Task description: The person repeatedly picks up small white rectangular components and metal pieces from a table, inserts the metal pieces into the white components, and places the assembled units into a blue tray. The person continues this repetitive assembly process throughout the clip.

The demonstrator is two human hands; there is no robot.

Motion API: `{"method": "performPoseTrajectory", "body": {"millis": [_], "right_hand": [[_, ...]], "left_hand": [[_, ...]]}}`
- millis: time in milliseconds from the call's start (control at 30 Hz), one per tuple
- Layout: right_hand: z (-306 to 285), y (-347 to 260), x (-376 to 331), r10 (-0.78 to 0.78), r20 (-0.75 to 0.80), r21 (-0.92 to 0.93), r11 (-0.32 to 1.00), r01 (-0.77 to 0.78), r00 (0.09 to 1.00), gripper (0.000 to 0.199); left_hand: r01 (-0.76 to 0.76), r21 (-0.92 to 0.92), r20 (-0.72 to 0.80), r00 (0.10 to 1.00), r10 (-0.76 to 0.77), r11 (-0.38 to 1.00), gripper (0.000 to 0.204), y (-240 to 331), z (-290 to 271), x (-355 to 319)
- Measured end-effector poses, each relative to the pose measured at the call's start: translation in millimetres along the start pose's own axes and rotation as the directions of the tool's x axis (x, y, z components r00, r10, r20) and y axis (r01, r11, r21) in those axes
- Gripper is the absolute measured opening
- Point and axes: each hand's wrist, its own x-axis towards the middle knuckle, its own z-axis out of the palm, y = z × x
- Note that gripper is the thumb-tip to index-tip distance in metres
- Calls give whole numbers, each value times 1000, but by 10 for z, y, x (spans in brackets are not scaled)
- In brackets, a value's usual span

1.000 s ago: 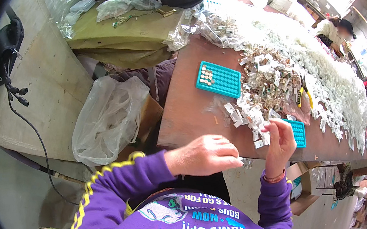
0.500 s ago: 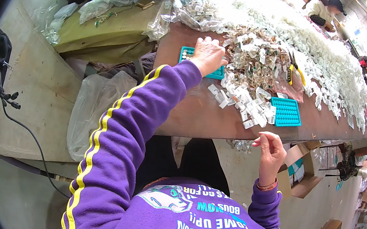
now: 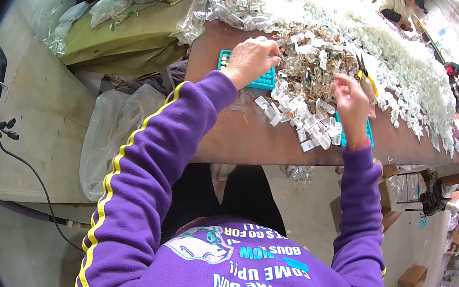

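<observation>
Hiding part of the 12 o'clock teal tray (image 3: 272, 79), discs (image 3: 225, 59) in but pockets (image 3: 262, 80) left bare, the left hand (image 3: 249, 61), like the 2 o'clock right hand (image 3: 353, 105), has a grip I cannot tell.

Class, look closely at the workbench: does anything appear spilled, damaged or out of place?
Nothing is plainly damaged. Mildly odd: the yellow-handled pliers lie among heaped loose pieces, near the right hand, rather than set apart.

You've got v. bright light up top, the white pile (image 3: 339, 27) nearly blown out w/ glare, the front edge of the desk (image 3: 224, 137) fisheye-bent, corners black, far bkgd soft.
</observation>
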Motion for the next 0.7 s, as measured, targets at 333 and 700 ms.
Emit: {"method": "performPoseTrajectory", "body": {"millis": [333, 700], "right_hand": [[403, 377, 725, 186, 176, -335, 935, -119, 967, 45], [119, -598, 592, -592, 273, -83, 771, 631, 759, 8]], "left_hand": [[153, -229, 53, 988, -144, 961, 23, 107, -48, -85], [92, -473, 295, 954, 60, 876, 46, 406, -375, -148]]}}
